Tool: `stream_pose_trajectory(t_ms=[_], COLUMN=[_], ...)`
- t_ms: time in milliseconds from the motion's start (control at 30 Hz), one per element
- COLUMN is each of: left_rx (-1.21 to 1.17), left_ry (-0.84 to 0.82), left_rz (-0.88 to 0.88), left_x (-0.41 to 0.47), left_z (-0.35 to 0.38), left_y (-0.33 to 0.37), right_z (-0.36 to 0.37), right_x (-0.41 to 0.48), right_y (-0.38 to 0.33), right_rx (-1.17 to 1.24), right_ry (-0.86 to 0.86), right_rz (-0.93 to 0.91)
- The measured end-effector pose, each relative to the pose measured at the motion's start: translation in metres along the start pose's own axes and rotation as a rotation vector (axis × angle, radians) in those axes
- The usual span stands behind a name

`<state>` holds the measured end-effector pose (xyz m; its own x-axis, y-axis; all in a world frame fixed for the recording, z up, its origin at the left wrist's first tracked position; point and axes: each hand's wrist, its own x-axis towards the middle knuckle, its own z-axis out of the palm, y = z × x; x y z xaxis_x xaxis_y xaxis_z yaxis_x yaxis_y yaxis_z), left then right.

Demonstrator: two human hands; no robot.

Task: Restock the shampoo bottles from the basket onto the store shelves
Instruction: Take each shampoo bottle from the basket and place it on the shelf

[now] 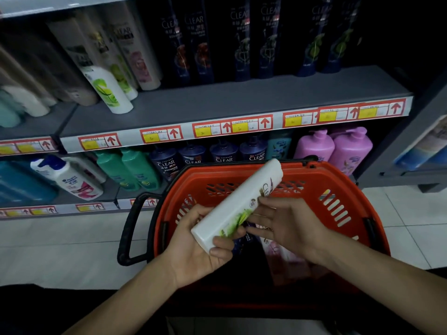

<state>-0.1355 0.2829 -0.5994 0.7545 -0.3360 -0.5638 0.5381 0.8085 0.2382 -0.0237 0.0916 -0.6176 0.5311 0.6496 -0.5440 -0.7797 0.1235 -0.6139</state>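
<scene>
At the far left, a white leaf-print bottle (108, 90) is standing near the front of the grey shelf (217, 102). Nearer, the left hand (203, 240) is gripping the bottom end of a white shampoo bottle (242, 204), fingers curled round it, holding it slanted above the orange basket (338, 175). The right hand (287, 226) is laying straight fingers against the bottle's side, not clasping it. A pink bottle (278, 257) is lying inside the basket. At the far right, purple pump bottles (350, 148) are standing on the lower shelf.

Single head view, looking forward-down, close over basket (338, 180), shelves (217, 102) just beyond
</scene>
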Motion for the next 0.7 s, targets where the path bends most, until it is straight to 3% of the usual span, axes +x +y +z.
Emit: stream_pose_trajectory(t_ms=[100,200,467,700], left_rx=[0.097,0.294,0.533,0.353], left_ry=[-0.051,0.009,0.208,0.225], left_rz=[-0.045,-0.036,0.216,0.277], left_x=[-0.003,-0.005,-0.004,-0.009], left_z=[-0.003,0.002,0.011,0.012], left_y=[0.001,-0.001,-0.003,0.002], right_z=[0.009,0.016,0.029,0.039], right_x=[-0.002,-0.003,-0.006,-0.006], right_y=[0.001,0.0,-0.005,-0.014], right_rx=[0.011,-0.074,-0.26,-0.308], right_ry=[0.008,0.026,0.242,0.188], right_rz=[-0.082,-0.167,-0.357,-0.304])
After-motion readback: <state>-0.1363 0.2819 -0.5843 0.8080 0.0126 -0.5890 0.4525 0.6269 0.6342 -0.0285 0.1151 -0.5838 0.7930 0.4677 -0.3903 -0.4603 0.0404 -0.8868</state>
